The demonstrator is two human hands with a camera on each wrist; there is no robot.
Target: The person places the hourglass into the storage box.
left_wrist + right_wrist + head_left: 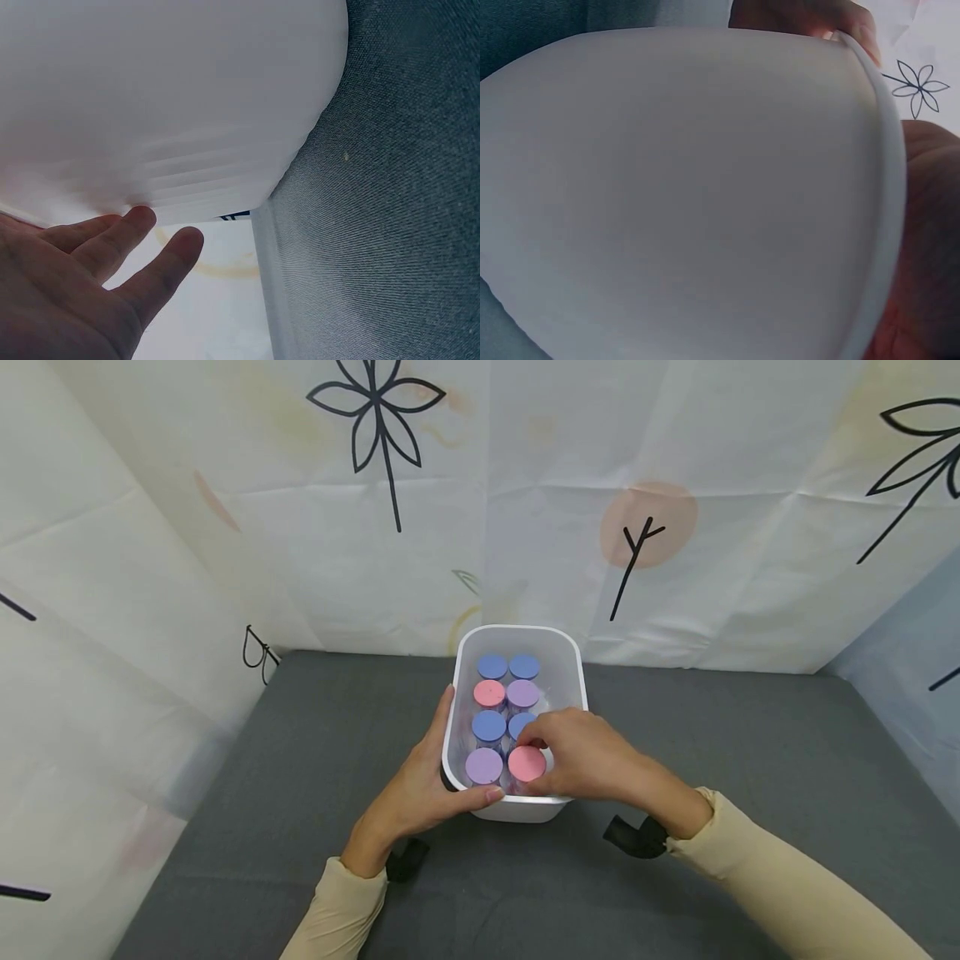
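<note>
A white plastic bin [517,811] holds two columns of small clear jars with coloured lids. My right hand [592,756] reaches over the bin's right rim and pinches a pink-lidded jar [527,763] in the near right corner. Beside that jar stands a purple-lidded jar [483,766]; a blue-lidded jar [521,724] behind it is partly hidden by my fingers. My left hand [427,785] holds the bin at its near left corner, thumb over the rim. In the left wrist view, its fingers [169,266] lie spread against the bin's outer wall. The right wrist view mostly shows that wall.
Farther back in the bin are a blue-lidded jar [489,727], another pink-lidded jar [489,694], another purple-lidded jar [522,694] and two more blue lids. The bin stands on a dark grey cloth-covered table [720,743]. A patterned white curtain [540,527] hangs behind the table.
</note>
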